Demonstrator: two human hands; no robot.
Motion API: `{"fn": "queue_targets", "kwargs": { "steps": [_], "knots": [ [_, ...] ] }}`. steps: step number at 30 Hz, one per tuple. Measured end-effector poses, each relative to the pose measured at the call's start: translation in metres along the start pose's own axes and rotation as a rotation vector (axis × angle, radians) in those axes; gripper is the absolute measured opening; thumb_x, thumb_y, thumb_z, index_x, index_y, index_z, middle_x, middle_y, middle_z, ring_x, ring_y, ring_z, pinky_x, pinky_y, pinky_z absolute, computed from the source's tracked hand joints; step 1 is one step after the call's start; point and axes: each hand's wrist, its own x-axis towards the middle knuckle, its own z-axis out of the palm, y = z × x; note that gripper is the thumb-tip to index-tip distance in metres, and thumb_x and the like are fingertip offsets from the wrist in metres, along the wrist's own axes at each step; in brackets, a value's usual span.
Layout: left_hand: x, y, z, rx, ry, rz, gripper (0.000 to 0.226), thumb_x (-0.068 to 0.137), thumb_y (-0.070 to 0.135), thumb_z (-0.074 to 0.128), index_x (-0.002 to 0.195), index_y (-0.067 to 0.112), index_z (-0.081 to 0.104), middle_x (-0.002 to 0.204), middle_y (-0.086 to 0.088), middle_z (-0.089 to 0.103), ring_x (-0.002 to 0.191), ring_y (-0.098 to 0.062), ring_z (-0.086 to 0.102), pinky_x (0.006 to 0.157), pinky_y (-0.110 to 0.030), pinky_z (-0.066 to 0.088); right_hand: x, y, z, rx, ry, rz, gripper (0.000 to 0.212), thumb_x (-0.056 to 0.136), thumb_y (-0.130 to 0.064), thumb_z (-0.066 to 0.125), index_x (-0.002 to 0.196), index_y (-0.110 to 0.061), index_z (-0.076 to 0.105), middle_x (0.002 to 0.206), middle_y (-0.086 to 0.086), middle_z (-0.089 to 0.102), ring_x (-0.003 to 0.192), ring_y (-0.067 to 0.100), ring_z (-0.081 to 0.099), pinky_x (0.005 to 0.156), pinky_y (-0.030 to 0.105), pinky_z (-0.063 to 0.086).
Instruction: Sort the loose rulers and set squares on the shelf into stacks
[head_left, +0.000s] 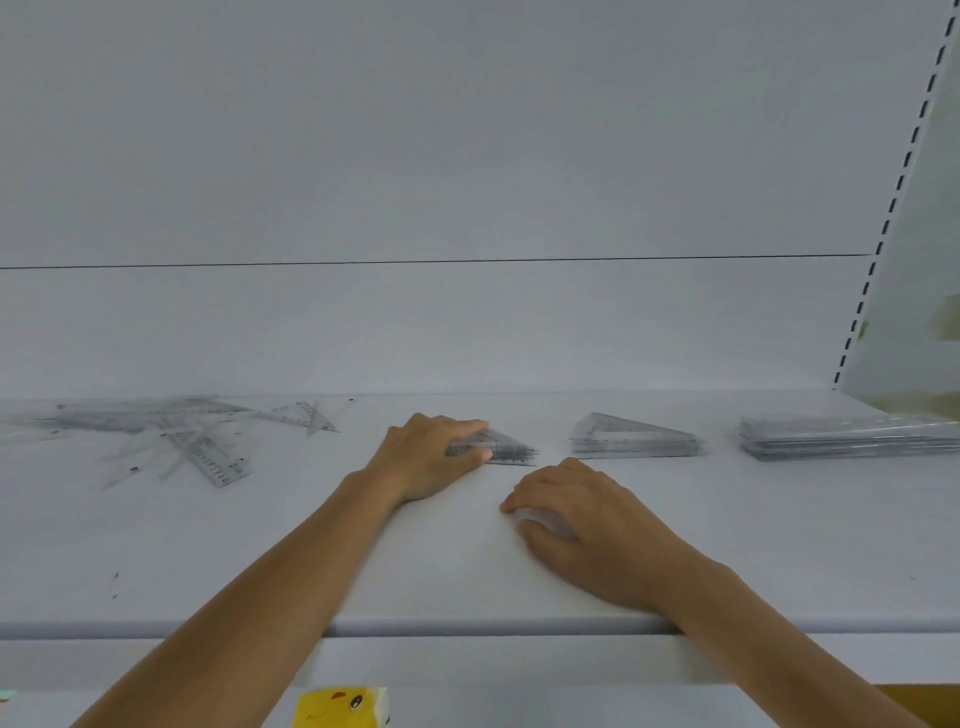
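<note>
I see the left hand (431, 454) with fingers (467, 427) clamped on the small set-square stack (511, 449) at the middle of the shelf (467, 571), right hand (587, 525) slack and empty beside it; I judge the clear plastic light, stiff, slick, so pinch the edges.
</note>
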Motion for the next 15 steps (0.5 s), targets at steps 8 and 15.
{"fn": "queue_targets", "kwargs": {
  "steps": [8,15],
  "knots": [
    [-0.001,0.003,0.001,-0.052,0.042,-0.043,0.058,0.088,0.049,0.046,0.141,0.038,0.025,0.138,-0.002,0.044,0.130,-0.022,0.035,0.103,-0.039,0.026,0.002,0.002,-0.004,0.024,-0.017,0.001,0.026,0.091,-0.033,0.046,0.114,-0.035,0.058,0.118,-0.021,0.054,0.109,0.005,0.043,0.097,0.023,0.033],
    [-0.014,0.000,-0.015,-0.203,0.235,-0.043,0.039,0.088,0.037,0.053,0.125,0.024,0.051,0.127,-0.003,0.050,0.119,-0.020,0.046,0.101,-0.037,0.036,0.012,-0.004,-0.010,-0.072,-0.087,0.019,0.022,0.092,-0.030,0.046,0.110,-0.029,0.060,0.113,-0.012,0.056,0.108,0.010,0.047,0.094,0.023,0.036]
  ]
}}
